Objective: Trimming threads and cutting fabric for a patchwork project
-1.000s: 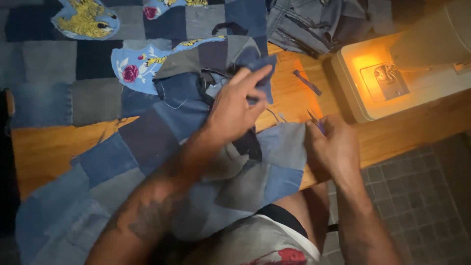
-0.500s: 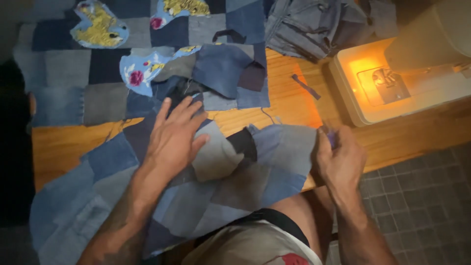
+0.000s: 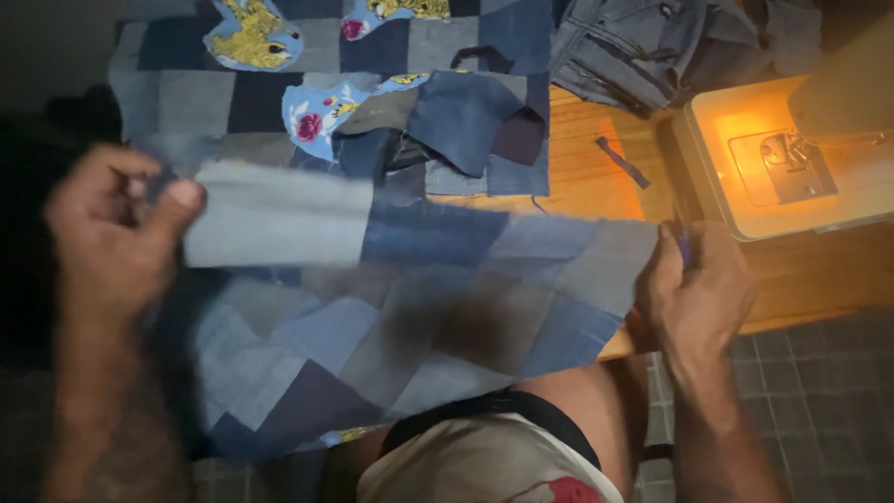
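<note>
A patchwork panel of blue and grey denim squares [image 3: 419, 279] is stretched between my two hands over my lap and the table's near edge. My left hand [image 3: 116, 228], blurred, pinches the panel's pale grey corner at the left. My right hand [image 3: 694, 289] grips the panel's right edge, with a small dark purple tool stub showing above the fingers. A larger patchwork piece [image 3: 307, 84] with floral and yellow appliqués lies on the wooden table [image 3: 801, 270] beyond, loose denim scraps [image 3: 456, 130] on top of it.
A white sewing machine [image 3: 782, 168] with its lamp lit stands at the right on the table. A heap of grey denim garments [image 3: 652, 47] lies at the back right. A thin dark strip [image 3: 622, 163] rests on the wood. Grey floor tiles show at the lower right.
My left hand left the middle of the panel, took its left corner and pulled it out leftward, spreading the fabric wide. My right hand stayed at the right edge.
</note>
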